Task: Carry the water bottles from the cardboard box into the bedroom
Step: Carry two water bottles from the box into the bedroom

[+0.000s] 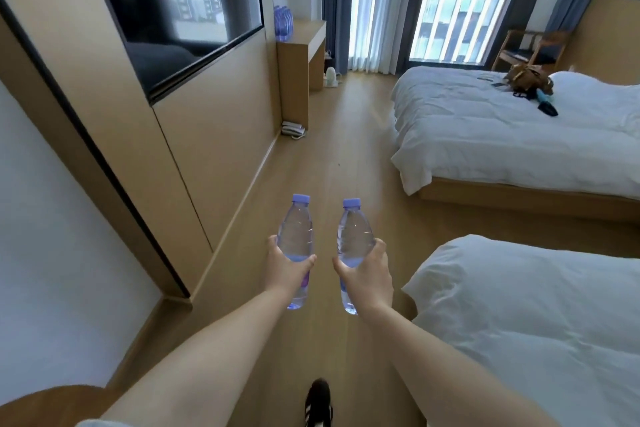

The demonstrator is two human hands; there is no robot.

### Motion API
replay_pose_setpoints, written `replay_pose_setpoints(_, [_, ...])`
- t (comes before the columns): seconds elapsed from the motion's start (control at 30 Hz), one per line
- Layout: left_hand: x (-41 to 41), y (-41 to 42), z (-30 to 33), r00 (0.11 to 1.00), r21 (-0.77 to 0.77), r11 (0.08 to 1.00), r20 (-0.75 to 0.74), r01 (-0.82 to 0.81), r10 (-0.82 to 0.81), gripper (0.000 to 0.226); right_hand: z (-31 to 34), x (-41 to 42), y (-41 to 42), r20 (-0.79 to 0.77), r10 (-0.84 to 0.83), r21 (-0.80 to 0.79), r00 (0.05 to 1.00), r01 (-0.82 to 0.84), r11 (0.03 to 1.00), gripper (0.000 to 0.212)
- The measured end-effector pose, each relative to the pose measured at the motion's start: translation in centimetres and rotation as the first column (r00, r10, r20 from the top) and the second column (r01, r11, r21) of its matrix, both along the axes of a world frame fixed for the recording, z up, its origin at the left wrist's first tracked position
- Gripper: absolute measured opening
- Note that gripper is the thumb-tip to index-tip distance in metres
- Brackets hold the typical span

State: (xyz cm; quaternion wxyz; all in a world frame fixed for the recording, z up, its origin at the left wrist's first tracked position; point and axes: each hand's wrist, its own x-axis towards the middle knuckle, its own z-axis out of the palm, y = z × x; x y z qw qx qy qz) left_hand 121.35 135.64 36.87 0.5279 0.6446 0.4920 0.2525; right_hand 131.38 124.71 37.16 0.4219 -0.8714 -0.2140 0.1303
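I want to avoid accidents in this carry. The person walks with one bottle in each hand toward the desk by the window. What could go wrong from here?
1. The left hand and right hand each grip a bottle low on its body; one might slip.
2. A telephone lies on the floor beside the desk; a foot could catch it.
3. More bottles already stand on the desk; setting these down could knock them over.

We are in a hotel-style bedroom: two low wooden beds with white duvets (512, 135) stand beside a light wood-plank floor (332, 156), grey curtains (334, 3) frame tall windows, and a wall-mounted black flat screen (166, 10) faces them.
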Motion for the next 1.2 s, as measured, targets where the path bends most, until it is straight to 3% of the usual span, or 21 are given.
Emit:
replay_pose_setpoints(0.33, [20.4,18.8,0.1,0.999,0.02,1.0,-0.049,0.016,-0.015,0.06,1.8,20.6,17.4,-0.012,-0.038,0.02,0.999,0.038,0.999,0.08])
replay_pose_setpoints(0.7, [42.4,35.8,-0.1,0.981,0.081,0.987,-0.143,0.142,-0.13,0.061,0.9,41.4,34.5,-0.042,-0.064,0.026,0.997,0.065,0.998,0.081])
replay_pose_setpoints(0.97, [61.1,50.8,3.0,0.99,0.094,0.99,-0.105,0.102,-0.092,0.06,2.8,60.9,49.8,-0.042,-0.052,0.082,0.998,0.056,0.995,0.076])
replay_pose_setpoints(1.2, [72.7,63.8,5.0,0.995,0.107,0.993,-0.092,0.058,-0.048,0.062,4.2,73.9,62.3,-0.044,-0.028,0.088,0.999,0.032,0.996,0.076])
